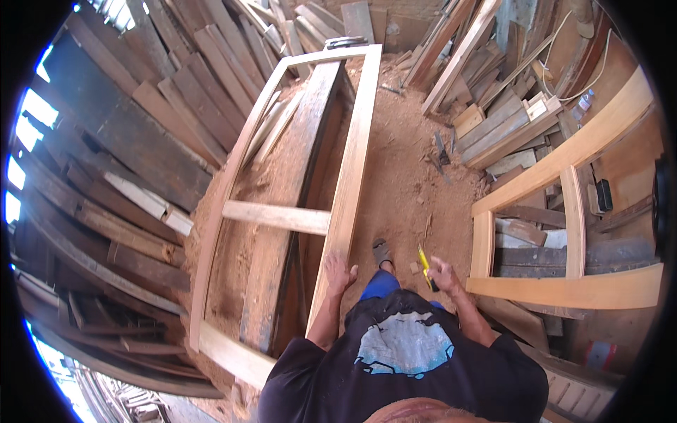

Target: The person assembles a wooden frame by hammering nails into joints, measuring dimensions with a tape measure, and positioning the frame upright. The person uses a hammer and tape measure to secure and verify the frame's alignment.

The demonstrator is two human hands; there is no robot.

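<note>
A long pale wooden frame (pixel 358 141) with one crossbar (pixel 276 216) lies over a dark heavy beam (pixel 319 106) on my left. My left hand (pixel 339 273) rests on the frame's near right rail, fingers spread and gripping nothing. On the right, my right hand (pixel 444 274) is closed around a slim yellow tool (pixel 424 259) with a black end. The tool points away from me, apart from the frame; its exact kind is not clear.
A second wooden frame (pixel 575 222) stands at my right over stacked boards. Many planks (pixel 204 99) lean on the left, and offcuts (pixel 504 137) pile up at far right. Sawdust covers the floor (pixel 409 190), where dark metal tools (pixel 442 156) lie. A plastic bottle (pixel 583 104) is at far right.
</note>
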